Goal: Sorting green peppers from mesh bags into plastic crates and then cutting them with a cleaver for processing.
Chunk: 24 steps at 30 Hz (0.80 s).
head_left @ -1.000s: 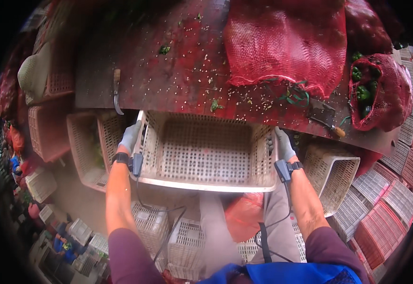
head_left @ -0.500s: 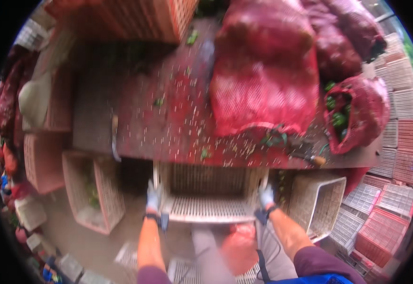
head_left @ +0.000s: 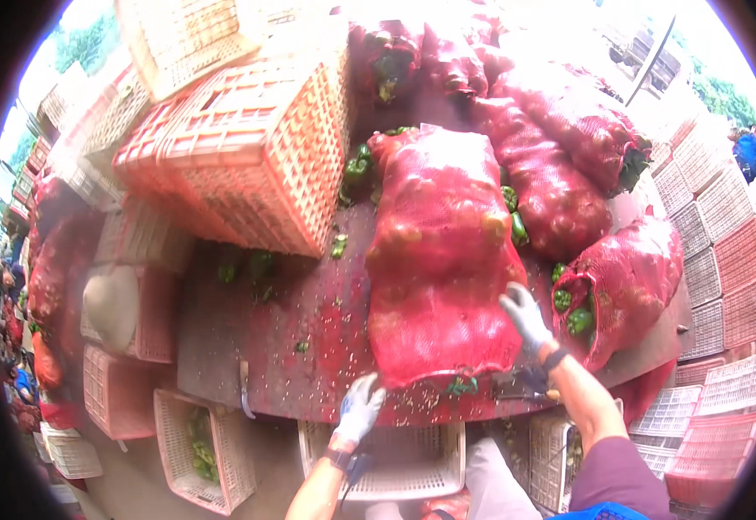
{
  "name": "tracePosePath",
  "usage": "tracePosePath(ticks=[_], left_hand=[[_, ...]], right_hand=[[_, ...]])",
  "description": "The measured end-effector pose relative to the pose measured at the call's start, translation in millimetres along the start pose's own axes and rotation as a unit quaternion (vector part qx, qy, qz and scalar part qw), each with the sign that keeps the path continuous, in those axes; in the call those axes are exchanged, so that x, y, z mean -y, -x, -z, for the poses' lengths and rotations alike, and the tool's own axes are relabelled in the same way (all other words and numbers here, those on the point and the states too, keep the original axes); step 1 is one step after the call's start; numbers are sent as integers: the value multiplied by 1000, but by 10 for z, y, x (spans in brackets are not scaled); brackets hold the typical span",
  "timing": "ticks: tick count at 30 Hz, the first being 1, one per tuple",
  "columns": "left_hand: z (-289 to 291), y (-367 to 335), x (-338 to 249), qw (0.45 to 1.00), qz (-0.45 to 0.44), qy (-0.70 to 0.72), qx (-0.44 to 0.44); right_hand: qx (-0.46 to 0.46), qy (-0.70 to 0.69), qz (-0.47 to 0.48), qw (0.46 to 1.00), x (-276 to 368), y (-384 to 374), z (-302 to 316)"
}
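Observation:
A large red mesh sack [head_left: 443, 260] full of produce lies on the table [head_left: 265, 347], its mouth end toward me. My right hand [head_left: 527, 319], in a pale glove, reaches to the sack's right side with fingers apart; whether it touches the mesh I cannot tell. Over the table's front edge, just off the sack's lower left corner, my gloved left hand [head_left: 360, 412] is open and holds nothing. Below the edge stands a white plastic crate [head_left: 395, 490]. Right of my right hand, an open-mouthed red sack [head_left: 633, 277] shows green peppers [head_left: 580, 321].
More filled red sacks [head_left: 555, 191] lie behind. A big orange crate [head_left: 239, 147] stands at the table's back left. A hooked blade [head_left: 245, 390] lies near the left front edge. Pale crates flank the white one, the left crate [head_left: 209, 442] holding green pieces. Stacked crates [head_left: 737, 247] line the right.
Both hands have let go of the white crate's sides and risen to the table, the right one farther out, to the big sack. The view has tilted up.

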<state>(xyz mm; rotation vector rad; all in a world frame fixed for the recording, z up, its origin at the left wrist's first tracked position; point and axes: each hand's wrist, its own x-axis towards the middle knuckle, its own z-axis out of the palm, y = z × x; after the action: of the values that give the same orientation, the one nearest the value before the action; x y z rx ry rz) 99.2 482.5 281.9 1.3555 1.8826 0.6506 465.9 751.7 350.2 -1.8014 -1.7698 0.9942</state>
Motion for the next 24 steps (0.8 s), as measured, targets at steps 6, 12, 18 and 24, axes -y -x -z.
tracePosePath(ticks=[6,12,18,24], left_hand=[[113,-2688,-1449,978,-77,-144,-132],[-118,-4321,-2056,970,42,-203,-129],[-449,-4427,-1729,962,25,-192,-191],[-482,-4348,-1331,966,-40,-134,-218]], right_hand=[[49,-112,-21,992,-35,-2162,440],[113,-171,-11,979,-163,-3440,651],[124,-249,-72,958,-357,-4651,645],[59,-251,-147,955,-352,-5391,442]])
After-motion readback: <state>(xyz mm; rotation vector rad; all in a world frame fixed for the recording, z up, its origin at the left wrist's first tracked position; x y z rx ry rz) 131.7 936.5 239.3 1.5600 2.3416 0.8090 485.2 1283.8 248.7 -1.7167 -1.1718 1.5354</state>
